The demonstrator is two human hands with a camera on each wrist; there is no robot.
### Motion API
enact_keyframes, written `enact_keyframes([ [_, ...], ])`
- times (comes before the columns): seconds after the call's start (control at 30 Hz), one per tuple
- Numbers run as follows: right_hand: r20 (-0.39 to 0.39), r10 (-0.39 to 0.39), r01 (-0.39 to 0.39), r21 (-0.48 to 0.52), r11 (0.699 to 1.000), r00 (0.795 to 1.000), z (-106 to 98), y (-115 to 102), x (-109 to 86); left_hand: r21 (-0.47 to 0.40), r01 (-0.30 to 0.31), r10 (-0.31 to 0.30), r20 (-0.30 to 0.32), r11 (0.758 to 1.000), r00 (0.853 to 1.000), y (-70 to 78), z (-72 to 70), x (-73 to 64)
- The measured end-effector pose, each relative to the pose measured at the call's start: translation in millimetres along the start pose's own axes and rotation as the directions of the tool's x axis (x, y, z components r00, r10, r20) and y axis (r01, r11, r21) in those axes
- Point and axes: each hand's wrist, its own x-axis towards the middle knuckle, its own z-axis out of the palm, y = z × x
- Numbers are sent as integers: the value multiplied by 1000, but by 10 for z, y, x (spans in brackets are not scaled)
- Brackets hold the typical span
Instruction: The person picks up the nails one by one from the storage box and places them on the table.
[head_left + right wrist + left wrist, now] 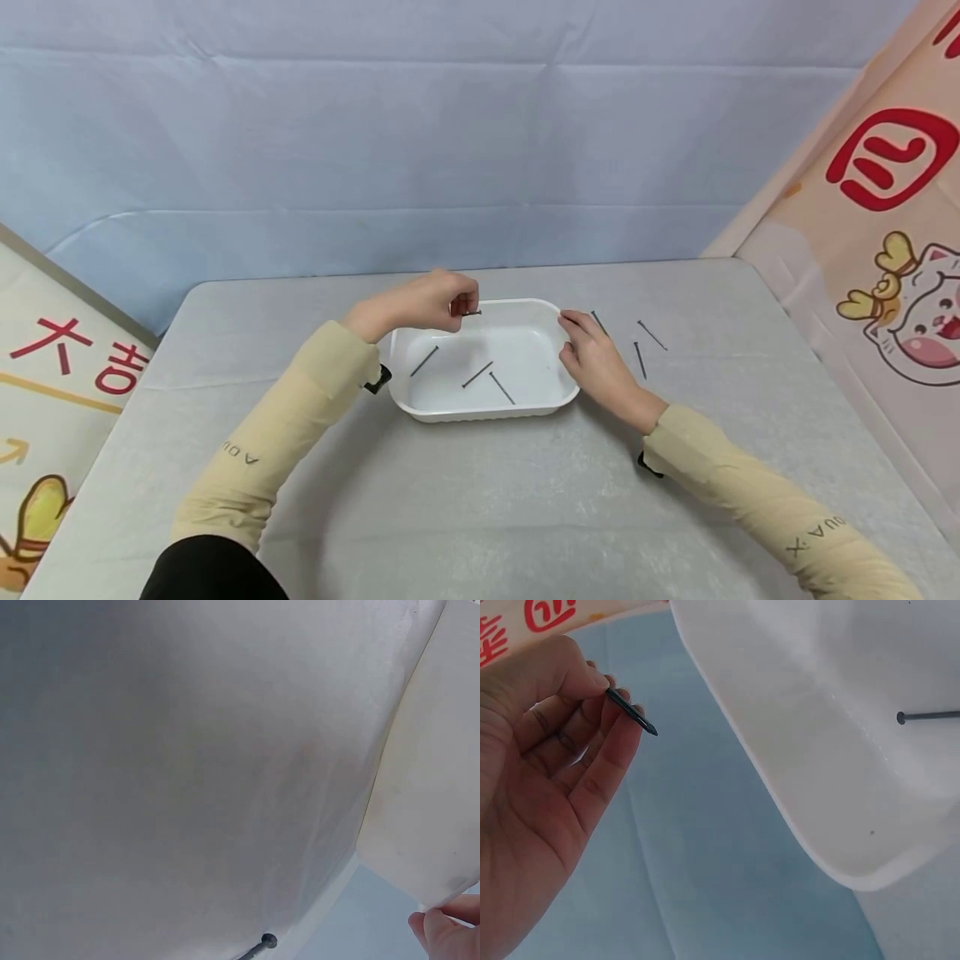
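Observation:
My left hand (431, 302) pinches a dark nail (635, 714) between thumb and fingertips, above the left back part of a white tray (480, 412). In the left wrist view the nail's pointed end sticks out past the fingers. At the tray's right rim, my right hand (600, 371) grips the edge; the right wrist view shows only its fingertips (450, 930) at a corner. Inside the tray lie three nails, a left one (424, 361), a middle one (477, 374) and a right one (502, 388), apart from each other.
Right of the tray, three more nails lie on the grey tabletop (480, 517): one beside the right hand (599, 322), one farther out (652, 335) and one nearer (640, 360). A pale blue cloth (450, 150) hangs behind; printed panels (885, 275) stand at both sides.

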Motion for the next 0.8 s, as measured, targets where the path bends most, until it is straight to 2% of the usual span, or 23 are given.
enact_keyframes([
  [0.43, -4, 5, -5, 3, 1000, 1000, 2, -5, 12, -20, 28, -29, -61, 999, 998, -100, -79, -157],
  [0.8, -4, 4, -4, -2, 1000, 1000, 0, -6, 25, -68, 56, -65, -140, 996, 988, -179, -113, -314],
])
